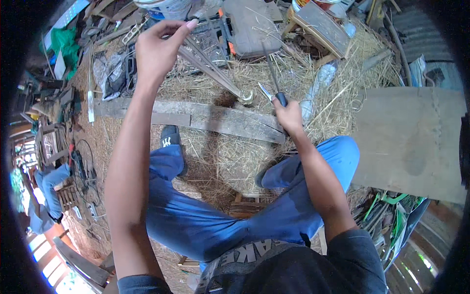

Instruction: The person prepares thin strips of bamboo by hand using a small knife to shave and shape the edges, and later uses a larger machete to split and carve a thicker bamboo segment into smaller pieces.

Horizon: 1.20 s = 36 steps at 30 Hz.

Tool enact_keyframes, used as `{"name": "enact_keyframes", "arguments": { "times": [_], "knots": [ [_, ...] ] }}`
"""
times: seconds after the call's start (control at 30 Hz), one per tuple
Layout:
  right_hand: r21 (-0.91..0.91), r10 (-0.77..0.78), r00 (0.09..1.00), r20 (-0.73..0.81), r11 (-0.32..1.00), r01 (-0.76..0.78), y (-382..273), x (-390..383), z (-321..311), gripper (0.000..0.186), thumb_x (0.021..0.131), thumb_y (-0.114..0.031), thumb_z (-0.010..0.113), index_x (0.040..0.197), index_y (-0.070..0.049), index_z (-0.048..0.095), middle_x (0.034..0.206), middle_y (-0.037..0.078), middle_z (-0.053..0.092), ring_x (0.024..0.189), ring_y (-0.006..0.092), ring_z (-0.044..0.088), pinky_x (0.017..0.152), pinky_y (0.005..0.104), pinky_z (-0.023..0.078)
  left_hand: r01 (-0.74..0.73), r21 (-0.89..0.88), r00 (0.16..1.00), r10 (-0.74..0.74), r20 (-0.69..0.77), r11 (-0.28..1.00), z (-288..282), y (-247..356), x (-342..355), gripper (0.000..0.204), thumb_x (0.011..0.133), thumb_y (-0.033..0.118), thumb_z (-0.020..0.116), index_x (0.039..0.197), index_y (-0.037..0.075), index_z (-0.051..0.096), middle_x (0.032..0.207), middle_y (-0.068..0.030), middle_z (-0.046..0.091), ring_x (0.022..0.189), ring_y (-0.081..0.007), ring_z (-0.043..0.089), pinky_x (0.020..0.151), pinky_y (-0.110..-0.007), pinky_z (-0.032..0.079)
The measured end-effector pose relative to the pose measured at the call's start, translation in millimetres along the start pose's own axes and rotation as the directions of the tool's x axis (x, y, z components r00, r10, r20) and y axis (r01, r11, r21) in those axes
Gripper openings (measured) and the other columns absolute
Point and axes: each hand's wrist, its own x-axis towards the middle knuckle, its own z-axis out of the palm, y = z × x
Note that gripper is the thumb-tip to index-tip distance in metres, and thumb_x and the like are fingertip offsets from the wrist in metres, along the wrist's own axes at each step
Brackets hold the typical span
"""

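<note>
My left hand [159, 51] is raised at the upper left, thumb and fingers pressed together; whatever lies between the fingertips is too thin to make out. Several long, flat wooden strips [208, 66] run from beside this hand down to the right, and I cannot tell whether it holds them. In my right hand [290, 116] is a tool with a dark handle [281, 99] and a long thin shaft pointing away from me. A short shiny blade [265, 91] also sticks out at the fingers. A pale curled piece [247, 97] lies between the hands, by the strip ends.
A weathered plank [220, 117] lies across the straw-covered ground before my feet. Beyond it stand a grey tool case [250, 29], a wooden box [323, 27] and a white bucket [164, 7]. To the right is a flat brown board [401, 142]; at left, another person's leg [51, 183].
</note>
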Motion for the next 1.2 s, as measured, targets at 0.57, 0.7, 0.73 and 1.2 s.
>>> {"name": "enact_keyframes", "arguments": {
  "times": [0.57,0.7,0.73,1.2],
  "knots": [
    [0.243,-0.401,0.916,-0.003,0.888,0.389,-41,-1,-15,0.065,0.087,-0.031,0.077,0.142,-0.003,0.054,0.138,0.022,0.059,0.126,0.0314,0.059,0.101,0.0411,0.049,-0.091,-0.156,0.871,0.155,0.465,0.984,18,42,-41,0.019,0.1,0.015,0.062,0.104,0.0,0.072,0.099,-0.0071,0.076,0.099,-0.0128,0.067,0.092,-0.029,0.05],
    [0.557,-0.454,0.888,0.081,0.759,0.337,-71,-22,-17,0.065,0.091,-0.025,0.074,0.147,-0.007,0.048,0.148,0.018,0.051,0.134,0.0266,0.052,0.108,0.0398,0.045,-0.08,-0.21,0.833,0.181,0.522,0.974,25,55,-56,0.016,0.098,0.01,0.063,0.105,0.0,0.072,0.099,-0.0073,0.076,0.097,-0.0142,0.069,0.09,-0.031,0.052],
    [0.528,-0.54,0.84,0.043,0.726,0.44,-71,-21,-16,0.063,0.092,-0.023,0.072,0.149,-0.009,0.047,0.149,0.017,0.051,0.134,0.0247,0.051,0.108,0.0377,0.045,-0.127,-0.19,0.801,0.213,0.559,0.974,28,58,-59,0.015,0.097,0.009,0.063,0.105,-0.001,0.072,0.099,-0.0079,0.076,0.097,-0.0148,0.069,0.089,-0.031,0.053],
    [0.584,-0.22,0.953,-0.209,0.753,0.302,-29,10,-20,0.021,0.104,-0.012,0.054,0.114,0.005,0.06,0.103,0.015,0.07,0.084,0.0215,0.073,0.07,0.0304,0.063,-0.164,-0.174,0.836,0.23,0.499,0.971,8,40,-66,0.021,0.097,0.017,0.066,0.109,0.001,0.073,0.099,-0.0096,0.076,0.097,-0.0144,0.069,0.089,-0.031,0.052]
  ]
}}
